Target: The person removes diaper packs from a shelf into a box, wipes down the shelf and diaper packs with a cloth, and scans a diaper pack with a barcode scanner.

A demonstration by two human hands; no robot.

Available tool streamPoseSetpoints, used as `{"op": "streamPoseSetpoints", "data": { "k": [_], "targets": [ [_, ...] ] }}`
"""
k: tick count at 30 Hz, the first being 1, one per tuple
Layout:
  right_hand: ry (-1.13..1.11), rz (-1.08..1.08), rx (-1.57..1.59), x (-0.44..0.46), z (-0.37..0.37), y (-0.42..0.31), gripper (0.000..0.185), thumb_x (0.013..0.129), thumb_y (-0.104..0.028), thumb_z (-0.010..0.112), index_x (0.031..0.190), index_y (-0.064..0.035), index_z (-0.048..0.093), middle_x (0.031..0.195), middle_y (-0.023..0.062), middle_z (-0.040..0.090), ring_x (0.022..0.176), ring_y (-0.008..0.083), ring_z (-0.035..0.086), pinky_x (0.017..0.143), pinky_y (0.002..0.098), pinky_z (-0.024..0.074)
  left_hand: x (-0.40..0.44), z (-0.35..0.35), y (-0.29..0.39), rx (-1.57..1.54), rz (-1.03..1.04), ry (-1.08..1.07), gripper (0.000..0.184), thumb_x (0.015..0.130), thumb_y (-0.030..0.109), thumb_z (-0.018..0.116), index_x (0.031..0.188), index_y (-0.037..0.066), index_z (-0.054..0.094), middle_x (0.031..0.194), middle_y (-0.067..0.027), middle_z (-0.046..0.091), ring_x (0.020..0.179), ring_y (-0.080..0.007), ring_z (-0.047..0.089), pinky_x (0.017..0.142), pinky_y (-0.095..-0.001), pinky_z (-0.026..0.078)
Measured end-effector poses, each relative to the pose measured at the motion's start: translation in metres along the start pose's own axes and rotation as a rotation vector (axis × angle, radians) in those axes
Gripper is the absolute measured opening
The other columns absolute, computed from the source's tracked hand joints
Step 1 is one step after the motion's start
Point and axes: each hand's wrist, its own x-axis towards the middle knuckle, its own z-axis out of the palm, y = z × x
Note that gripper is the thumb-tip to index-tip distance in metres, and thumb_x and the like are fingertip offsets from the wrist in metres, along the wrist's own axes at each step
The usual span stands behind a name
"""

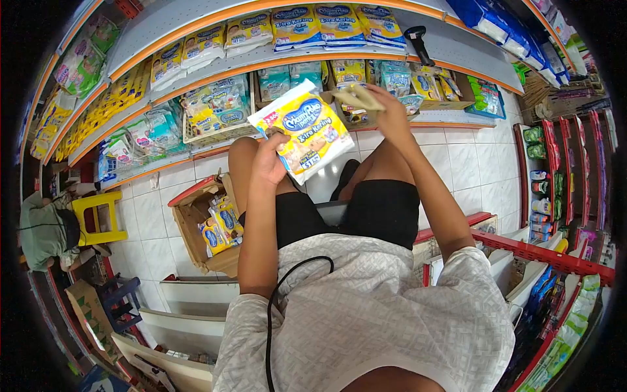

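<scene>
My left hand is closed on the lower left edge of a white and yellow MamyPoko diaper pack, thumb on its front. The pack is tilted above my lap, printed face up. In my right hand is a beige cloth, a little blurred, just off the pack's upper right corner. Behind the pack, a cardboard box of teal packs on the bottom shelf is partly hidden. More yellow diaper packs stand in a row on the shelf above.
A barcode scanner rests on the upper shelf's edge. On the floor at left is an open carton with small diaper packs inside. Further left, a person is beside a yellow stool. Loose shelf panels lie behind me.
</scene>
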Motion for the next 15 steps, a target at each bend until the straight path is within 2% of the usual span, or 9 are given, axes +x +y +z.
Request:
{"op": "streamPoseSetpoints", "data": {
  "k": [1, 2, 3, 5, 6, 8, 9, 11, 15],
  "targets": [
    [0.093, 0.235, 0.172, 0.000, 0.000, 0.013, 0.055, 0.066, 0.016, 0.042, 0.115, -0.0047, 0.056, 0.124, 0.0140, 0.050, 0.112, 0.0255, 0.050, 0.094, 0.0298, 0.0387, 0.002, 0.002, 0.001, -0.001, 0.002, -0.002, 0.037, 0.073, -0.006, 0.052, 0.110, -0.003, 0.048, 0.108, -0.0140, 0.056, 0.101, -0.0278, 0.055, 0.089, -0.0404, 0.045],
    [0.082, 0.564, 0.608, 0.002, -0.008, -0.005, 0.063, 0.066, 0.018, 0.038, 0.122, -0.0058, 0.051, 0.126, 0.0122, 0.049, 0.115, 0.0213, 0.046, 0.095, 0.0281, 0.0360, 0.004, 0.003, 0.001, 0.020, 0.004, 0.027, 0.035, 0.075, -0.003, 0.053, 0.110, -0.002, 0.048, 0.108, -0.0141, 0.056, 0.101, -0.0273, 0.056, 0.089, -0.0403, 0.045],
    [0.077, 0.565, 0.606, 0.003, -0.008, -0.021, 0.063, 0.066, 0.018, 0.038, 0.122, -0.0058, 0.051, 0.126, 0.0122, 0.049, 0.115, 0.0213, 0.046, 0.095, 0.0281, 0.0360, 0.006, 0.003, 0.001, 0.041, 0.005, 0.057, 0.033, 0.077, 0.000, 0.055, 0.110, -0.002, 0.048, 0.108, -0.0142, 0.057, 0.100, -0.0268, 0.056, 0.089, -0.0401, 0.045],
    [0.270, 0.114, 0.249, 0.006, 0.004, -0.050, 0.061, 0.068, 0.014, 0.040, 0.125, -0.0063, 0.046, 0.131, 0.0171, 0.041, 0.121, 0.0266, 0.041, 0.099, 0.0320, 0.0323, 0.014, 0.007, -0.005, 0.032, -0.007, 0.046, 0.032, 0.081, 0.005, 0.057, 0.111, -0.001, 0.049, 0.108, -0.0134, 0.057, 0.099, -0.0256, 0.057, 0.087, -0.0390, 0.046],
    [0.261, 0.065, 0.271, 0.006, 0.012, -0.066, 0.067, 0.068, 0.014, 0.040, 0.131, -0.0094, 0.040, 0.136, 0.0187, 0.034, 0.125, 0.0301, 0.035, 0.102, 0.0341, 0.0292, 0.017, 0.013, -0.009, 0.056, 0.013, 0.061, 0.031, 0.082, 0.007, 0.057, 0.111, 0.000, 0.049, 0.108, -0.0126, 0.057, 0.098, -0.0248, 0.058, 0.085, -0.0378, 0.047],
    [0.255, -0.095, 0.097, 0.000, 0.032, -0.096, 0.067, 0.067, 0.015, 0.040, 0.129, -0.0106, 0.043, 0.137, 0.0193, 0.032, 0.128, 0.0341, 0.029, 0.104, 0.0363, 0.0263, 0.014, 0.035, -0.014, 0.112, 0.045, 0.051, 0.029, 0.085, 0.010, 0.054, 0.112, 0.003, 0.050, 0.107, -0.0107, 0.058, 0.096, -0.0226, 0.058, 0.083, -0.0354, 0.048],
    [0.258, -0.093, 0.092, -0.006, 0.040, -0.101, 0.067, 0.067, 0.015, 0.040, 0.129, -0.0106, 0.043, 0.137, 0.0193, 0.032, 0.128, 0.0341, 0.029, 0.104, 0.0363, 0.0263, 0.018, 0.038, -0.015, 0.111, 0.041, 0.046, 0.029, 0.085, 0.010, 0.054, 0.112, 0.003, 0.050, 0.107, -0.0107, 0.058, 0.096, -0.0226, 0.058, 0.083, -0.0354, 0.048],
    [-0.006, -0.196, -0.109, -0.022, 0.054, -0.104, 0.071, 0.064, 0.020, 0.036, 0.126, -0.0120, 0.048, 0.139, 0.0186, 0.029, 0.131, 0.0338, 0.023, 0.106, 0.0382, 0.0212, 0.027, 0.042, -0.016, 0.122, 0.154, 0.126, 0.028, 0.087, 0.013, 0.052, 0.113, 0.003, 0.049, 0.107, -0.0107, 0.058, 0.097, -0.0216, 0.057, 0.084, -0.0351, 0.047],
    [-0.055, -0.098, 0.057, -0.053, 0.069, -0.103, 0.069, 0.062, 0.020, 0.036, 0.121, -0.0121, 0.054, 0.137, 0.0187, 0.033, 0.130, 0.0360, 0.025, 0.106, 0.0393, 0.0226, 0.038, 0.040, -0.001, 0.004, 0.196, 0.050, 0.031, 0.087, 0.014, 0.053, 0.115, 0.003, 0.048, 0.111, -0.0093, 0.056, 0.100, -0.0207, 0.056, 0.086, -0.0352, 0.046]
  ]
}}
